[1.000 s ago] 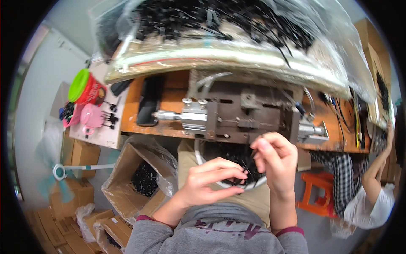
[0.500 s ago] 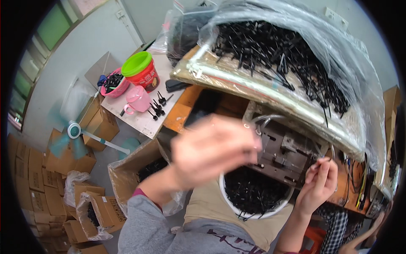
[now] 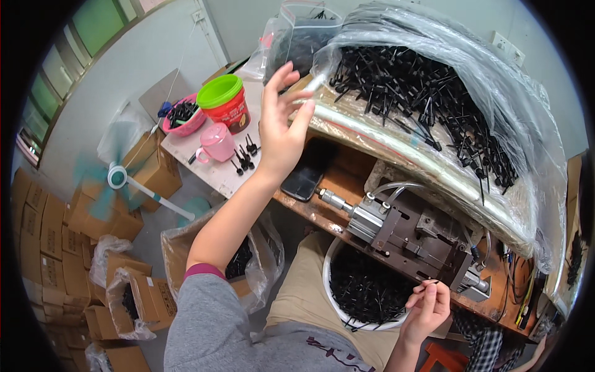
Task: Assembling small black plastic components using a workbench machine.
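Left hand (image 3: 280, 124) raised, fingers spread, empty, at crinkly clear plastic bag (image 3: 434, 80) of black pins.
Right hand (image 3: 427, 304) at 5 o'clock pinches thin black pin (image 3: 432, 283) over round white bowl (image 3: 328, 273).

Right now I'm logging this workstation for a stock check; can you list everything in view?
Small parts: heap, black, in clear plastic on the upper tray.
White bowl: one, holding black parts, on the lap.
Press fixture: one, dark metal, on the wooden bench.
Phone: one, black, on the bench.
Tub: one, red with green lid, on the white side table.
Pink cup: one, beside the tub.
Fan: one, teal, on the floor.
Cardboard boxes: many, brown, at left.
Left hand: raised, open, near the plastic.
Right hand: pinching one black part above the bowl.
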Demonstrator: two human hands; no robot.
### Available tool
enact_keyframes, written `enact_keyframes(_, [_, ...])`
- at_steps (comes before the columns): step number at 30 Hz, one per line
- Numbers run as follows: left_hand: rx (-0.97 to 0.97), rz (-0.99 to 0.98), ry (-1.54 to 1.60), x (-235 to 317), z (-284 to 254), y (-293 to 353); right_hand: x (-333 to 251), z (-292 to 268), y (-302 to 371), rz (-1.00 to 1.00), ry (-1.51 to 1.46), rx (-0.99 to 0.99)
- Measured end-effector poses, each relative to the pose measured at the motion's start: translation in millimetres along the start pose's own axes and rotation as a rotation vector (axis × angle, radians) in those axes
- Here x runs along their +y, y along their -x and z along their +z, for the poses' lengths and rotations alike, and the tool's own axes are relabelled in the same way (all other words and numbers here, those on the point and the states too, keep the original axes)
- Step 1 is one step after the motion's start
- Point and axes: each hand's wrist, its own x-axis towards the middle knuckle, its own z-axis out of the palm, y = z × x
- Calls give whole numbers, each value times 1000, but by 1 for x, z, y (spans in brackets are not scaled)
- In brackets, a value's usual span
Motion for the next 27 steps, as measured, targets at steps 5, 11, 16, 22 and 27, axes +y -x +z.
enact_keyframes(5, [73,-15,-360,6,-69,66,-1,-13,5,42,32,-2])
enact_keyframes(11, [336,-204,-619,-42,-148,102,8,-9,12,94,82,-28])
enact_keyframes(16, [381,-303,-777,-79,-170,111,-1,0,7,147,-46,-23])
enact_keyframes(22, [359,-319,-978,-106,-183,114,-1,-1,13,183,-52,-43])
enact_keyframes(27, [484,-255,-675,-100,-193,113,3,-2,18,208,-76,-54])
